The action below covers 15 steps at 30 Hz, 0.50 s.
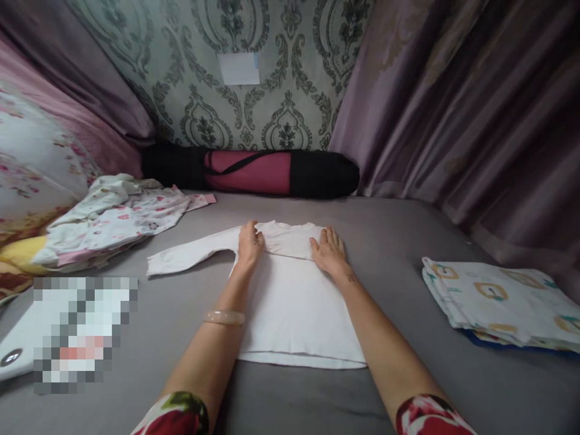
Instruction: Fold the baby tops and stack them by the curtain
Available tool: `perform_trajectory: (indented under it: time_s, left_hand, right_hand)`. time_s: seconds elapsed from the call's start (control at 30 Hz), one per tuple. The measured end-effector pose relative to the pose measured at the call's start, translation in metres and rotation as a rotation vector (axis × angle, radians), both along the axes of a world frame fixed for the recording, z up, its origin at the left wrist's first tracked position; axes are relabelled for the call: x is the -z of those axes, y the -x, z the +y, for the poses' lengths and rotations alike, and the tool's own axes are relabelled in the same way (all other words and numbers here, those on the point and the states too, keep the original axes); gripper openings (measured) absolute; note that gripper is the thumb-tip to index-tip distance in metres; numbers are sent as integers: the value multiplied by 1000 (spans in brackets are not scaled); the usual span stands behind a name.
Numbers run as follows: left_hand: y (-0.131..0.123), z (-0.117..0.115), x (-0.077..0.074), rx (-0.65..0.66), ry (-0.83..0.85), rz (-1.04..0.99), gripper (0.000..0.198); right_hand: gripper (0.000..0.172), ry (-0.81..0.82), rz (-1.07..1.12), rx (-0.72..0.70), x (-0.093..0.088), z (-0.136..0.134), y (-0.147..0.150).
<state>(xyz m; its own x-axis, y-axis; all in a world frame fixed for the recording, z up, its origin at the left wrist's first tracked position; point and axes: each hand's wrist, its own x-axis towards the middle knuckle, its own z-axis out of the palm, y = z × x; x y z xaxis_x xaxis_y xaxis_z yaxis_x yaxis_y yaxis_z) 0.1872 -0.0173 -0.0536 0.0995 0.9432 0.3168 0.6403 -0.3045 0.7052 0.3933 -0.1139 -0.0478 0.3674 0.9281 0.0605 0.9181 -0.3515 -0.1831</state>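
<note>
**Inspector:** Clearances?

**Operator:** I record open grey bed (399, 241) on every side of the white shirt (290, 308). The hem lies nearest to me. Bare sheet runs left to the floral clothes pile (113, 220) and right to the folded printed stack (498, 299). Both are well apart from the shirt. A pink and black roll bag (254, 172) lies along the wall beyond the collar, also apart.

**Inspector:** Hands and item?

**Operator:** My left hand (250, 241) and right hand (328, 251) rest palms down on the shirt's shoulders. They are apart from each other, open, and clamped on nothing. The shirt is plain white and long-sleeved, and it lies flat at the middle of the bed. Its left sleeve (185, 255) stretches out sideways. The other sleeve is folded across the top between my hands. There is a pale bangle (224, 317) on my left wrist.

**Inspector:** Surface and room?

**Operator:** The sheet is smooth and grey. Damask wallpaper (281, 115) stands behind, and a mauve curtain (453, 121) hangs at the right.
</note>
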Motion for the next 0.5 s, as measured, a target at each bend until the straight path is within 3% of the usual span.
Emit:
perform_trajectory:
  time_s: [0.13, 0.23, 0.37, 0.5]
  left_hand:
    - [-2, 0, -3, 33, -60, 65, 32]
    - [-4, -3, -6, 126, -4, 137, 28]
    - [-4, -6, -9, 205, 60, 307, 28]
    - [-1, -6, -11, 227, 114, 338, 30]
  right_hand:
    - [65, -67, -13, -200, -11, -2, 7]
    - [60, -6, 51, -360, -13, -3, 15]
    - [58, 101, 98, -349, -7, -5, 19]
    - [59, 122, 91, -349, -4, -3, 16]
